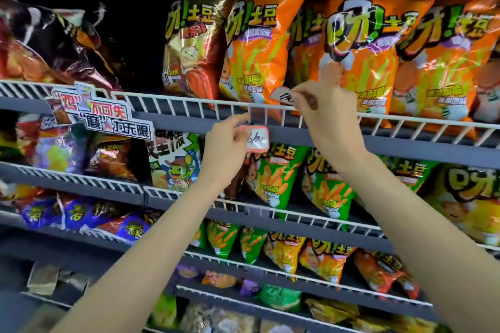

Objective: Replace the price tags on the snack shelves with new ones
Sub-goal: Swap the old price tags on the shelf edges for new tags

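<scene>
A pink-framed price tag (257, 139) is pinched by the left hand (226, 147) below the wire rail (189, 101). Another tag (284, 96) (writing blurred) is seemingly pinched at the rail's top edge by the right hand (328, 113); a loose clip could let it drop behind the chip bags (257, 43).

Both bare forearms rise from the bottom of the frame toward its middle. The left arm enters at the lower left and slants up to the right; its hand, the left hand (226, 143), sits just left of centre with the forefinger stretched upward and the thumb and remaining fingers pinched together (on a small card). The right arm comes in from the lower right edge and climbs leftward, wrist bent forward. The right hand (323, 105) is higher, just right of centre, its back to the camera and its fingers curled in a pinch.
</scene>
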